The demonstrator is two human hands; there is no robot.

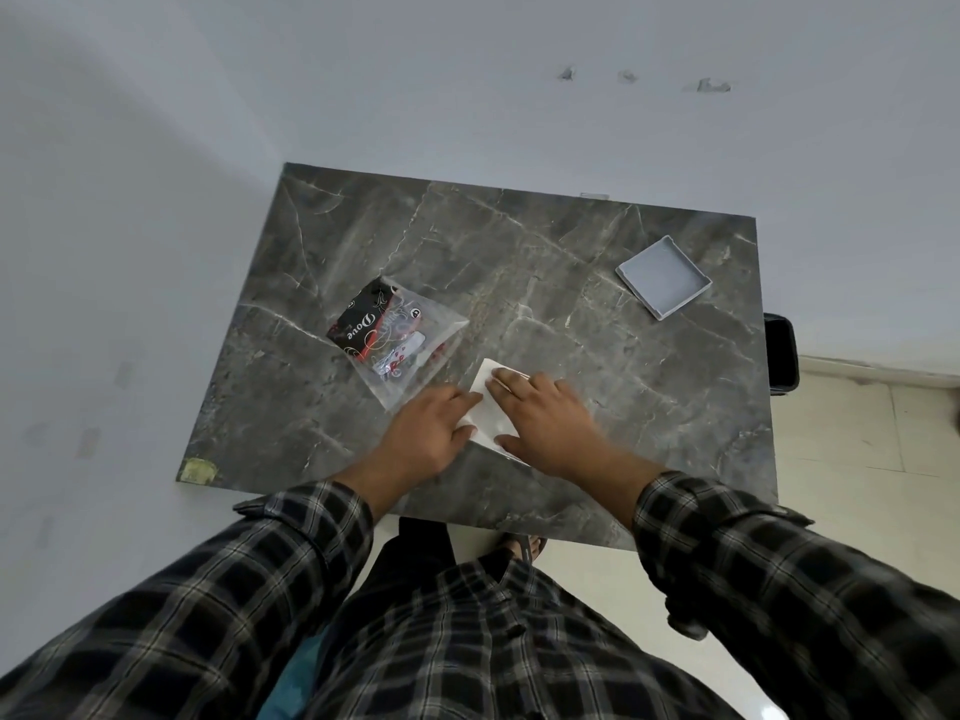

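Observation:
A small white sheet of paper [487, 407] lies flat on the dark marble table [571, 283], near its front edge. My left hand [428, 433] rests on the sheet's left side, fingers laid out flat, thumb on the paper. My right hand [545, 415] presses down on its right side with straight fingers; it covers much of the sheet. Just left of the hands lies a clear plastic bag [402, 337] holding a black and red packet and small printed pieces.
A shallow grey square tray [663, 277] sits at the table's far right. A black object [781, 353] stands on the floor beyond the table's right edge. White walls rise behind and left. A yellowish patch [197, 470] marks the front-left corner.

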